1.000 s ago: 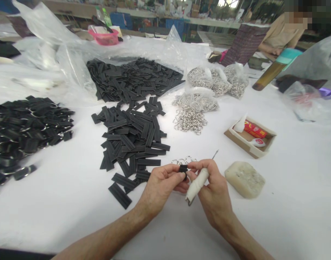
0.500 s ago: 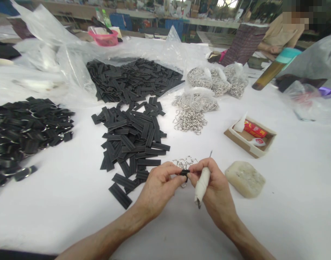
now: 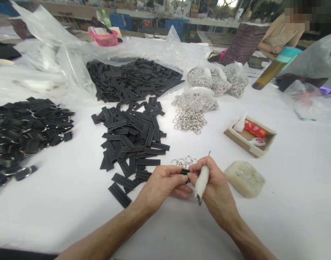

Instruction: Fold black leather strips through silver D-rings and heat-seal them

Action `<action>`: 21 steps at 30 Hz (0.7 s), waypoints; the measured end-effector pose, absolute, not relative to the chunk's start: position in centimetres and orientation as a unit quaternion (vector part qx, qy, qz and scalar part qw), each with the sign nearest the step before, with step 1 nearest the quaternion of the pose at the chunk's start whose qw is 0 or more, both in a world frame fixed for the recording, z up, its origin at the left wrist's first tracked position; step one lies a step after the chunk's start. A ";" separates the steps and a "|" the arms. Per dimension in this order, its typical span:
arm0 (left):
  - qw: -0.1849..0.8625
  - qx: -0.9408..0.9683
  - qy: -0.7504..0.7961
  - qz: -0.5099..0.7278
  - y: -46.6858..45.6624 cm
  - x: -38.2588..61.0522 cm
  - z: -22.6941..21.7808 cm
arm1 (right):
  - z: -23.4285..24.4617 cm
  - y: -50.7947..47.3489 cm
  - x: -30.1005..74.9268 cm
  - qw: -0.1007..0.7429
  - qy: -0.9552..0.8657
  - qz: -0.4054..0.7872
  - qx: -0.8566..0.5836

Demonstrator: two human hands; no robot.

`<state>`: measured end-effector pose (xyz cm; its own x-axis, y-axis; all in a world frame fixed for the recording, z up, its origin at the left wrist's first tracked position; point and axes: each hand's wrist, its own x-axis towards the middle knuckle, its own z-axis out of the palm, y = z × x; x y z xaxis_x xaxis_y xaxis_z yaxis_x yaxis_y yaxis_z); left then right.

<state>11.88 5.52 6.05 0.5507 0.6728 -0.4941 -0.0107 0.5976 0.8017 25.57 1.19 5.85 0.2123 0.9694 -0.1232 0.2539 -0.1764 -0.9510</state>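
Between my two hands is a small folded black strip [image 3: 185,172]. My left hand [image 3: 161,187] pinches it between thumb and forefinger, with the lower fingers stretched out beneath. My right hand [image 3: 215,184] touches the strip's right end with its fingertips. Held in that same hand is an awl-like tool with a white-wrapped handle [image 3: 201,182], its thin metal tip pointing up and away. Just beyond my fingers lie several metal rings [image 3: 181,162], partly hidden by the hands. Loose black strips [image 3: 133,133] are heaped to the left of them.
Farther back are a larger strip heap [image 3: 135,77], loose rings [image 3: 189,121] and bagged rings [image 3: 200,77]. Black strips with rings [image 3: 27,126] are piled at left. On the right are a wax-like block [image 3: 245,179], a cardboard box [image 3: 249,145] with a red tube, and a bottle [image 3: 275,68].
My left hand's lower fingers have uncurled and now show below the strip. A ring seen under the strip before is now hidden. The right hand has barely moved.
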 end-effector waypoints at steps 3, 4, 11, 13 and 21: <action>0.784 0.382 0.439 0.217 5.5 12.1 6.1 | 5.9 1.3 25.5 0.433 -0.462 0.415 -0.653; 0.781 0.378 0.446 0.217 5.5 12.1 6.1 | 5.9 1.3 25.4 0.434 -0.455 0.419 -0.655; 0.762 0.380 0.469 0.233 5.6 12.0 5.9 | 5.7 1.4 25.2 0.462 -0.419 0.447 -0.641; 0.761 0.383 0.467 0.239 5.5 12.0 6.0 | 5.8 1.4 25.2 0.461 -0.419 0.447 -0.642; 0.770 0.374 0.456 0.243 5.3 11.9 5.7 | 5.8 1.4 25.2 0.466 -0.430 0.424 -0.647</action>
<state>11.94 5.31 5.69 0.4658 0.7148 -0.5215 -0.0325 0.6028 0.7972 25.18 1.37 5.79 0.2718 0.9509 -0.1478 0.1608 -0.1963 -0.9673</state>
